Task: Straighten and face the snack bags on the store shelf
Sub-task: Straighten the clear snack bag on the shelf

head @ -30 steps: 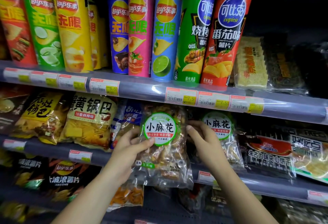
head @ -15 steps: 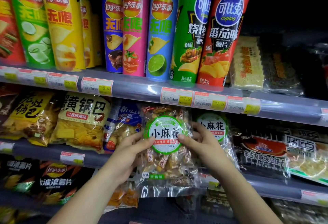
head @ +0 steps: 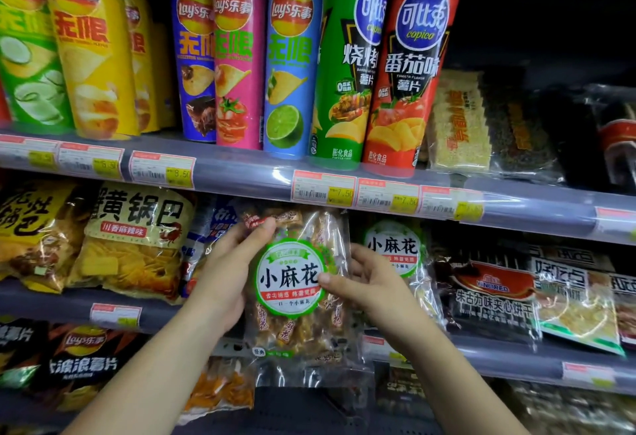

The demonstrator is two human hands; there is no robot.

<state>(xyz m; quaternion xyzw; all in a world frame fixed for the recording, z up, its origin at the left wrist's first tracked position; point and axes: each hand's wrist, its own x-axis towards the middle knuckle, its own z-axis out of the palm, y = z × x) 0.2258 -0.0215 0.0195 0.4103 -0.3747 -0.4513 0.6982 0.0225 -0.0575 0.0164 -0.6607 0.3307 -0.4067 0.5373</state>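
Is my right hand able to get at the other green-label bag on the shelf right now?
Likely yes, once freed: the right hand pinches the held bag, but the other bag stands just behind it, nothing between.

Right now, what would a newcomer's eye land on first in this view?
The clear snack bag with its round green-rimmed label is gripped front and centre at the middle shelf by the left hand and right hand. Above it, bright chip canisters stand in a row on the upper shelf. A matching bag sits just right of the held one.
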